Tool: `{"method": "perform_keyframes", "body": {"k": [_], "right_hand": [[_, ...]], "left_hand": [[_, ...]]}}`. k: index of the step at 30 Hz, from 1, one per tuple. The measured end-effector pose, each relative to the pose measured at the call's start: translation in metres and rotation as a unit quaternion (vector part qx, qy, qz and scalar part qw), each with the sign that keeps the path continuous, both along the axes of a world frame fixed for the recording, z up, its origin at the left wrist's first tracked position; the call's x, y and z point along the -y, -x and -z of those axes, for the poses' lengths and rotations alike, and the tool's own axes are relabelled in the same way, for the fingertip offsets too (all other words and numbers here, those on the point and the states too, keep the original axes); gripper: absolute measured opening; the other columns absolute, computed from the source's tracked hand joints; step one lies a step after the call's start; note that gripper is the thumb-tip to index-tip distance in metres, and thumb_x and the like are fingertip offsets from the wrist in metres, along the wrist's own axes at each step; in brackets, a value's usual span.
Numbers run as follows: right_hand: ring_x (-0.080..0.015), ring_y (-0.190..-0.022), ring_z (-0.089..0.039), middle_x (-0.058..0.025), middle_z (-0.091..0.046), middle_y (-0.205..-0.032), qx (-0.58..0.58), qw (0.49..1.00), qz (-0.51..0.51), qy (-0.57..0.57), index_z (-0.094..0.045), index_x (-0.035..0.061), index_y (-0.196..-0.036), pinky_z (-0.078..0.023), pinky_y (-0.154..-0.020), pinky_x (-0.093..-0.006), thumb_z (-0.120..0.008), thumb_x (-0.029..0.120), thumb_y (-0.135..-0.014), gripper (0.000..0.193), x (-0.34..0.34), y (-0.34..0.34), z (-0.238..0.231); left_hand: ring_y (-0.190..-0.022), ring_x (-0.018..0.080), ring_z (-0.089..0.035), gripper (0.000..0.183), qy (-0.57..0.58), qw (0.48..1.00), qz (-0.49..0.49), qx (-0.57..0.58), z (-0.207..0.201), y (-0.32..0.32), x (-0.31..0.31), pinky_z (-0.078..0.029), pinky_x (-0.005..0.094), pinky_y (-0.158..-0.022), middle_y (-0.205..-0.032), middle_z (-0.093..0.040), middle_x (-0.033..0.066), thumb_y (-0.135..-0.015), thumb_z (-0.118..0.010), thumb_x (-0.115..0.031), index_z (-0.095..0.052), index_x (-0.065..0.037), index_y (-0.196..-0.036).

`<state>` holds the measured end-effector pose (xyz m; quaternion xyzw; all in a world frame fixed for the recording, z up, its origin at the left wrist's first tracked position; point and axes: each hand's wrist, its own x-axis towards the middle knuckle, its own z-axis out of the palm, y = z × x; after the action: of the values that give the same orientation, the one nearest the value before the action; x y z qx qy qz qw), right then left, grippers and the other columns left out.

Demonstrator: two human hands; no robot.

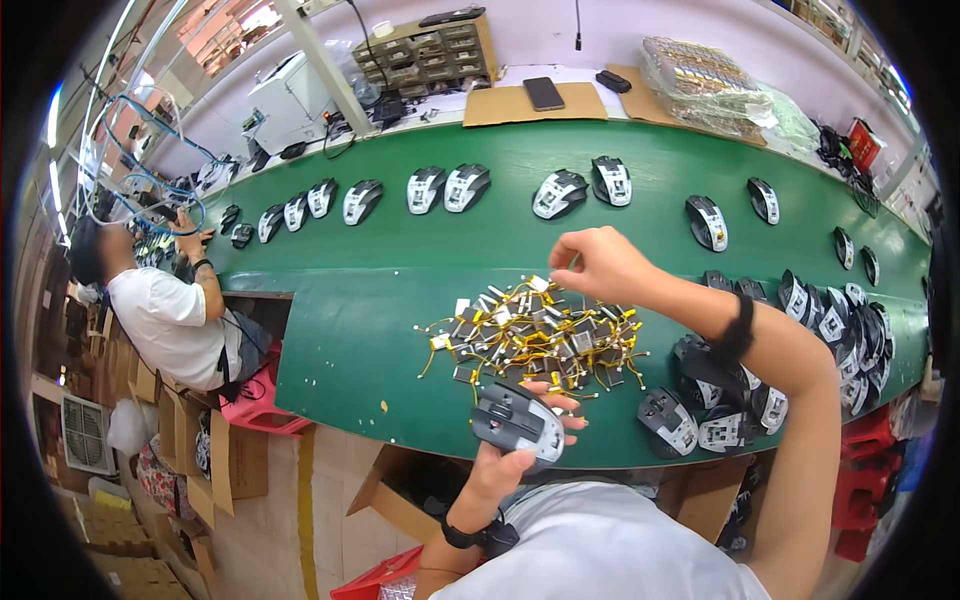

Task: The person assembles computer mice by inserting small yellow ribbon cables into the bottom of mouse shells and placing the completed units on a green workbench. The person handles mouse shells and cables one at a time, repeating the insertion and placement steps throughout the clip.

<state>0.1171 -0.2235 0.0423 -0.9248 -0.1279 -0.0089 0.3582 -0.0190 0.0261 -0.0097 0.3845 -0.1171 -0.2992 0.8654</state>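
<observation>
Your left hand (492,470) cradles a grey-and-black computer mouse shell (518,420) at the near edge of the battery pile (575,345).
You have that shell resting on your palm, fingers partly spread along its far side and thumb across its near side; your right hand (605,265) is above the pile's far edge, fingers curled in toward the thumb, and whether it pinches anything you cannot tell from here. The pile, small packs with yellow leads, lies on the green workbench (345,340); more mouse shells (465,188) are spaced out beyond it, a dense cluster (840,335) sits to its right, and a co-worker (175,320) in white sits well to its left.
</observation>
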Motion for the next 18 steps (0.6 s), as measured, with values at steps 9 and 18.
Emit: {"method": "perform_keyframes", "body": {"k": [9,18], "right_hand": [[-0.0166,-0.068,-0.066,-0.0102,-0.069,-0.076,-0.048,0.997,0.016,-0.051,-0.069,-0.0010,-0.086,-0.054,-0.065,-0.0322,-0.071,0.014,-0.082,0.016,-0.031,-0.031,0.043],[-0.0050,-0.075,-0.056,0.0006,-0.062,-0.084,-0.201,0.925,-0.056,-0.317,-0.060,-0.0005,-0.093,-0.046,-0.068,-0.0218,-0.065,0.012,-0.092,0.014,-0.030,0.073,-0.054]], "left_hand": [[-0.121,0.0283,-0.058,0.077,0.045,0.998,-0.032,0.042,0.004,0.010,-0.031,-0.049,0.0391,-0.098,-0.136,-0.050,0.0190,-0.085,-0.069,-0.011,-0.026,-0.005,-0.149],[-0.094,0.0409,-0.068,0.095,0.108,0.990,-0.092,0.007,-0.019,-0.025,-0.020,-0.058,0.0447,-0.081,-0.123,-0.054,0.0293,-0.086,-0.065,-0.049,-0.010,-0.013,-0.155]]}}
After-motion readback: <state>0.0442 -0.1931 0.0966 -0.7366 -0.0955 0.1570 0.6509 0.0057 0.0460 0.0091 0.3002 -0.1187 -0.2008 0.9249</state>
